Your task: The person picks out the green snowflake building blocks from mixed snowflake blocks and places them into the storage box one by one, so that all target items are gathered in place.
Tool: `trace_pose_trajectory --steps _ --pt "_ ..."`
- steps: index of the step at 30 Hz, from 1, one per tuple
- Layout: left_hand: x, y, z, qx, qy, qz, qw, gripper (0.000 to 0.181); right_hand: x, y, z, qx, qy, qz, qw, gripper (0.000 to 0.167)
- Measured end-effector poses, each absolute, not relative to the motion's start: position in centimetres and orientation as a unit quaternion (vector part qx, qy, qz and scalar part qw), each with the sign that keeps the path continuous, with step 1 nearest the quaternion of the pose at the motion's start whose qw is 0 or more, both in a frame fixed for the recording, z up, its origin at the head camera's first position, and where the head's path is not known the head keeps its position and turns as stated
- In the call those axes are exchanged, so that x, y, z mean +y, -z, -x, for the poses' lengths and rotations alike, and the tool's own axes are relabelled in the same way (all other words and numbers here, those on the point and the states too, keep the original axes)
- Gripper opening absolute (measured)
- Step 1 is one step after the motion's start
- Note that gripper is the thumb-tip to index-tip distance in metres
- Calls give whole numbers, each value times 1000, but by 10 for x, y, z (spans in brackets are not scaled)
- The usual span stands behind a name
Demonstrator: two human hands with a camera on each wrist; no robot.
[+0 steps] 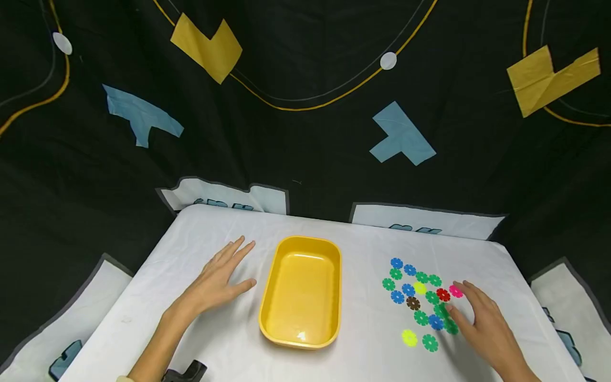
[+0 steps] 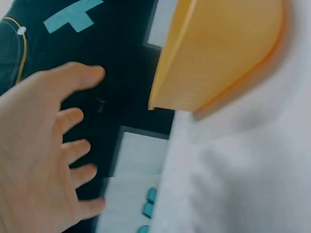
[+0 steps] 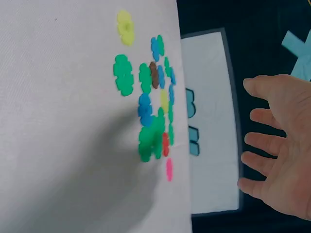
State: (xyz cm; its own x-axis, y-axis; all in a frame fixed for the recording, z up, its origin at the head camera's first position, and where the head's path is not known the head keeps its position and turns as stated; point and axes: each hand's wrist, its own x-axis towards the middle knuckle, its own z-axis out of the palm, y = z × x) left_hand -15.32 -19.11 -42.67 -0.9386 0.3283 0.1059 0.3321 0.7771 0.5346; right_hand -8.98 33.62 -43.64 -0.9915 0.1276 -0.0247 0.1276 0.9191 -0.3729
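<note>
1. One yellow tray [image 1: 300,297] sits on the desk [image 1: 367,307] between two hands, probably so either can reach it.
2. The left hand [image 1: 219,284] is left of the tray, fingers spread, grasping nothing.
3. The right hand [image 1: 489,323], relaxed and unladen, is at the right edge of the discs [image 1: 413,303], which lie flat, presumably for easy picking.
4. Discs: five blue, at least nine green (some overlap), two yellow, one brown, one red, one pink.

Raised yellow tray [image 1: 303,292] blocking low crossings, free table strip [image 1: 365,297] right of it, flat discs [image 1: 419,288] beyond
</note>
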Motion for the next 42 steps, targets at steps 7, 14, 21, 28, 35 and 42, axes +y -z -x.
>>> trace_pose_trajectory --steps 7,14,21,28,35,42 --pt "-185 453 159 -873 439 196 -86 75 351 452 91 -957 -264 108 -51 67" --pt "-179 471 162 -828 513 171 -151 72 364 474 92 -928 -318 159 -109 61" --pt "-175 481 159 -820 521 152 -183 70 370 499 90 -915 -331 196 -121 59" --pt "-172 484 160 -814 532 125 -195 68 370 506 93 -928 -316 179 -88 50" --pt "-168 488 162 -766 589 121 -226 70 370 503 90 -933 -310 167 -80 40" --pt "-167 496 161 -728 630 118 -244 71 371 502 92 -933 -320 141 -81 34"
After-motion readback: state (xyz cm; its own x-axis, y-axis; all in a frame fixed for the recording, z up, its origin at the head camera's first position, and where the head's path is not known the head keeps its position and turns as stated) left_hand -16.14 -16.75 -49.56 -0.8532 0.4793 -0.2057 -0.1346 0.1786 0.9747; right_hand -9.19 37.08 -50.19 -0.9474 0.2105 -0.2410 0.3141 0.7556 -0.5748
